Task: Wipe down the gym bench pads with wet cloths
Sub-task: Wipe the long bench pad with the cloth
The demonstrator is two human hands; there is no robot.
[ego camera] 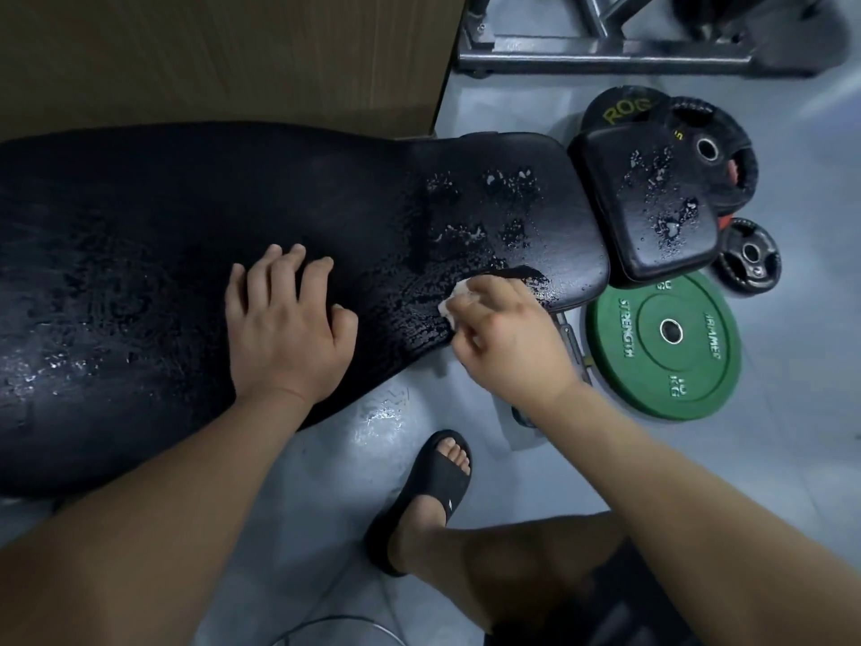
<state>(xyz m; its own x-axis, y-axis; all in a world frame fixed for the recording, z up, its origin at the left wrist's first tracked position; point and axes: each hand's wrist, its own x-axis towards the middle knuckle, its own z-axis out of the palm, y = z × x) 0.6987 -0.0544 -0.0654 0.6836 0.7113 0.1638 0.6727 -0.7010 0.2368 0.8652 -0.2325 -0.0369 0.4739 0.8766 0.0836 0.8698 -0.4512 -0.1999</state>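
The white cloth (pixel 454 303) was bunched small in the right hand (pixel 503 338), whose fingers were curled over it so that only a corner showed. It was pressed onto the near edge of the long back pad (pixel 186 235), close to the pad's narrow end. A cloth like that probably handled as soft, light and limp, and being soaked it would slide easily over the vinyl. Gathering it into a wad under the fingertips, as here, looked the sensible hold, with pressure coming from the palm.

The left hand (pixel 289 328) lay on the middle of the back pad, fingers spread and only slightly bent, holding nothing and apparently bracing. The pad's black surface was beaded with water over much of its length. Larger droplets sat on the narrow end, so that stretch likely needed passes yet. The pad itself looked firm, heavy and fixed, and would probably be slick under a leaning hand.

Just beyond the narrow end sat the smaller seat pad (pixel 652 202), also spotted with drops and seemingly unwiped. Beside it on the grey floor (pixel 815 412) lay a green bumper plate (pixel 671 347) and several black weight plates (pixel 713 151). A wet patch (pixel 382 412) glistened under the bench edge, near the person's foot in a black slide sandal (pixel 433 487), which might be a slipping risk.
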